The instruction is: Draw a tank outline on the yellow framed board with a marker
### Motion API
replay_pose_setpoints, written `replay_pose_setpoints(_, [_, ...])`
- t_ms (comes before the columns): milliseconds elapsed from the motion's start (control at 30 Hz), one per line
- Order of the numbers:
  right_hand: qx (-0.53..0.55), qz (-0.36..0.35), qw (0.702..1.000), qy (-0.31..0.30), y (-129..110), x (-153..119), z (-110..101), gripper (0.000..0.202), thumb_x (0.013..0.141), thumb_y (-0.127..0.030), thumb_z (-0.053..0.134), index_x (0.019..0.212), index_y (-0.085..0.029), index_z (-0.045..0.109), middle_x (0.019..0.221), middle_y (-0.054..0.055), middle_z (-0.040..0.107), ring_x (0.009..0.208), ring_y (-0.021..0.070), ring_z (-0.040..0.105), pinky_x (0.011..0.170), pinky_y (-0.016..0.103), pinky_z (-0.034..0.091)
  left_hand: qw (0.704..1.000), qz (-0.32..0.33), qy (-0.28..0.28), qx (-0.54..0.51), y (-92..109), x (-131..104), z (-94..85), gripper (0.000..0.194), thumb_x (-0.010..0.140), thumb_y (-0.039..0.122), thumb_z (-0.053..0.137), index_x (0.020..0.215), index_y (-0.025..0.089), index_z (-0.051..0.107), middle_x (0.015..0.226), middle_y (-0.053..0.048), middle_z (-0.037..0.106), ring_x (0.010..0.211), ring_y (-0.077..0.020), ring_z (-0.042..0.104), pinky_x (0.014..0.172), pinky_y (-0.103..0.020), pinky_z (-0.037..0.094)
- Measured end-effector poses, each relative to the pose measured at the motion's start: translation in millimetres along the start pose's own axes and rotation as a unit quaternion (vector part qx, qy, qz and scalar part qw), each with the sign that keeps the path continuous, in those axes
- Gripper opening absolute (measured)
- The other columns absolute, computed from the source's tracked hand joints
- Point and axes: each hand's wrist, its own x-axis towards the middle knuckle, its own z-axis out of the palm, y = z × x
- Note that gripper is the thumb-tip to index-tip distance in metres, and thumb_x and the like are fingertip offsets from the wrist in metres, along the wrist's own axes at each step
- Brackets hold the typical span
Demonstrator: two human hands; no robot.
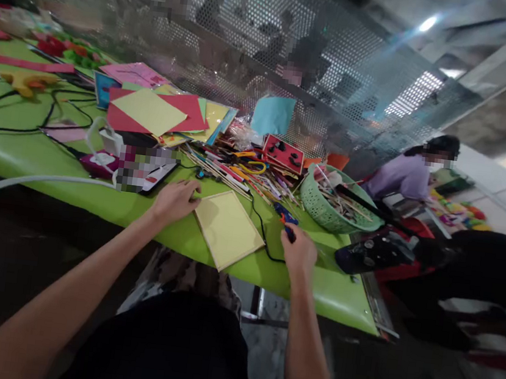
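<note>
A pale yellow sheet (pixel 229 230) edged with thin strips, like a shallow frame, lies flat on the green table near its front edge. My left hand (pixel 176 200) rests at the sheet's left corner with its fingers bent and apart, holding nothing that I can see. To the right of the sheet, my right hand (pixel 299 250) is closed around the dark handle of a blue and orange hot glue gun (pixel 285 212). The glue gun's nozzle points away from me. A black cord (pixel 261 224) loops between the sheet and my right hand.
Behind the sheet lie many loose sticks and pens (pixel 232 171). A green basket (pixel 338 209) full of sticks stands at right, near a dark pouch (pixel 372 252). Coloured paper (pixel 152 112), a phone (pixel 158 172) and a yellow glue gun (pixel 28 83) are left. A person (pixel 397 173) sits beyond.
</note>
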Motion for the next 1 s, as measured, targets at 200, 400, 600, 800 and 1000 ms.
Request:
replay_pose_setpoints(200, [-0.058,0.059,0.996,-0.023,17,13,-13,0.042,0.097,-0.039,0.057,0.130,-0.022,0.074,0.108,0.017,0.073,0.094,0.0328,0.066,0.078,0.042,0.047,0.999,-0.037,-0.012,-0.010,2,-3,3.1,0.022,0.088,0.030,0.060,0.108,0.023,0.066,0.088,-0.006,0.075,0.101,-0.0285,0.071,0.087,-0.036,0.051])
replay_pose_setpoints(400, [-0.022,-0.043,0.999,0.022,10,15,-10,0.047,0.096,-0.043,0.058,0.135,-0.020,0.071,0.106,0.014,0.064,0.095,0.0315,0.061,0.085,0.045,0.049,0.997,-0.078,-0.016,-0.005,8,-8,0.3,0.029,0.089,0.025,0.054,0.116,0.023,0.065,0.096,-0.007,0.077,0.099,-0.0277,0.072,0.085,-0.036,0.051])
replay_pose_setpoints(600, [0.057,-0.220,0.972,-0.059,-15,13,3,0.039,0.098,-0.033,0.058,0.133,-0.021,0.070,0.103,0.011,0.062,0.098,0.0283,0.060,0.092,0.043,0.052,0.996,-0.078,-0.011,-0.032,5,-10,-3.1,0.033,0.088,0.021,0.051,0.118,0.021,0.065,0.116,-0.012,0.073,0.108,-0.0298,0.069,0.090,-0.041,0.053])
replay_pose_setpoints(800, [0.001,-0.182,0.983,-0.037,-6,35,-11,0.039,0.093,-0.023,0.062,0.131,-0.017,0.070,0.101,0.012,0.063,0.096,0.0313,0.061,0.090,0.048,0.052,0.995,-0.028,-0.010,-0.097,-9,-18,-0.5,0.034,0.093,0.032,0.056,0.124,0.021,0.065,0.109,-0.010,0.075,0.109,-0.0294,0.067,0.101,-0.046,0.052])
replay_pose_setpoints(1000, [0.125,-0.238,0.948,-0.167,-24,-11,-20,0.021,0.096,-0.032,0.070,0.114,-0.021,0.070,0.092,0.006,0.067,0.085,0.0243,0.064,0.077,0.037,0.054,0.989,0.014,0.000,-0.145,-15,-27,-1.6,0.039,0.099,0.042,0.057,0.133,0.023,0.061,0.124,-0.007,0.075,0.119,-0.0269,0.068,0.106,-0.045,0.051])
